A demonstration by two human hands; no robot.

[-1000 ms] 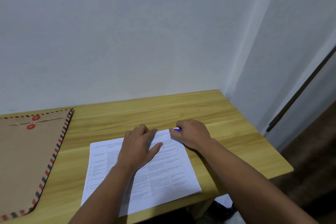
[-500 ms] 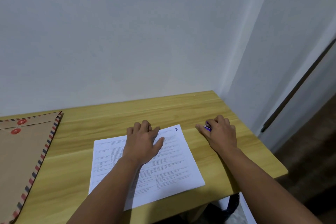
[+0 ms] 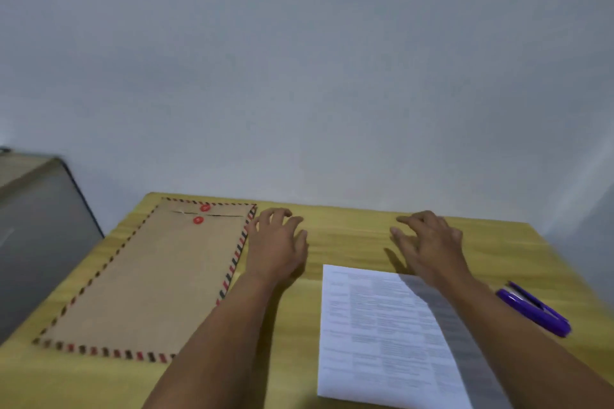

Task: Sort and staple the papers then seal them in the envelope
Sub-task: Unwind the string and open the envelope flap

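Our left hand [image 3: 277, 244] hovered just right of the kraft envelope [image 3: 149, 279], nearest its striped right edge, fingers spread and holding nothing; the envelope's long axis ran away from us toward the wall, its red string buttons [image 3: 201, 214] at the far end. Our right hand [image 3: 427, 242], also empty and loosely spread, was farther right. The papers [image 3: 378, 332] lay right of the envelope, the purple stapler [image 3: 535, 310] beyond them. Half a second before, our left palm pressed the papers and our right held the stapler.

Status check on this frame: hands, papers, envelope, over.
Left hand and right hand open, empty, above table. Papers flat; purple stapler lying to their right. Envelope flat, at left. Nothing in the way.
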